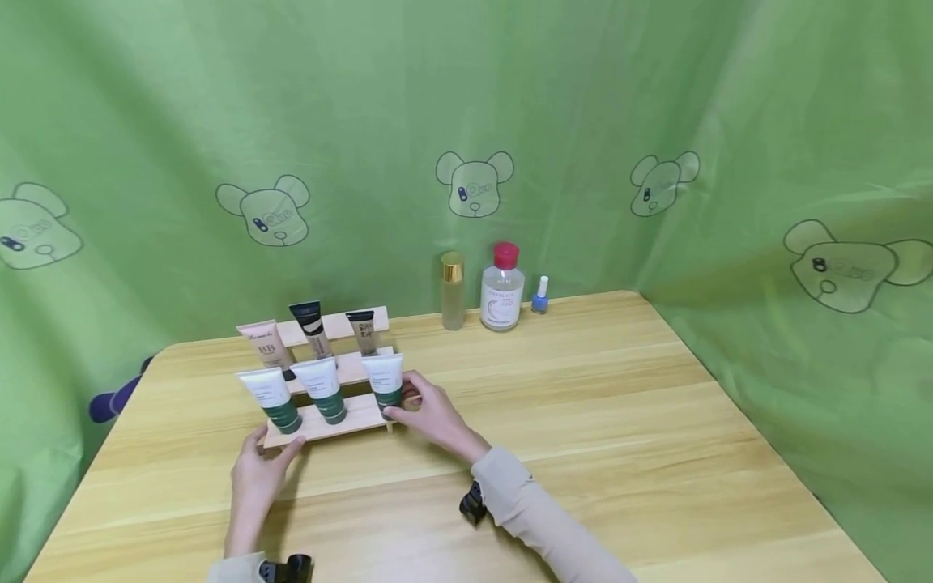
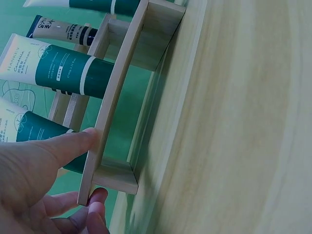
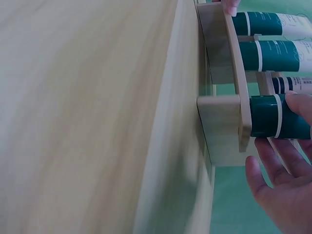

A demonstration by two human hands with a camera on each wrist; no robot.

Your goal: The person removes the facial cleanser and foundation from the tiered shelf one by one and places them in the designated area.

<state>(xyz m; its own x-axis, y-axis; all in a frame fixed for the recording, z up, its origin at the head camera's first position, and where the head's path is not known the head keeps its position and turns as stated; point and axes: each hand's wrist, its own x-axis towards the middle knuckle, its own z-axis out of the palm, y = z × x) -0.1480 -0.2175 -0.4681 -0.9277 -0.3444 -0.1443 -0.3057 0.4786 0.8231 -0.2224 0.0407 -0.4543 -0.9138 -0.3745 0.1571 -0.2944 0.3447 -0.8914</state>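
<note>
A small tiered wooden rack [image 1: 352, 416] stands at the left of the table. Its front step carries three white and green squeeze tubes, cap down: a left one [image 1: 273, 400], a middle one [image 1: 321, 392] and a right one [image 1: 385, 380]. Behind them are a pink BB cream tube [image 1: 266, 346] and two black and beige tubes. My left hand [image 1: 255, 474] grips the rack's front left corner, its thumb [image 2: 80, 142] on the step's edge and fingers curled below. With my right hand [image 1: 439, 419] I pinch the right green tube between thumb and fingers.
At the table's back edge stand a gold-capped bottle [image 1: 453, 295], a clear bottle with a red cap [image 1: 502, 290] and a small blue nail polish bottle [image 1: 540, 296]. A green curtain [image 1: 568, 121] hangs behind. Something purple [image 1: 117, 398] shows past the table's left edge.
</note>
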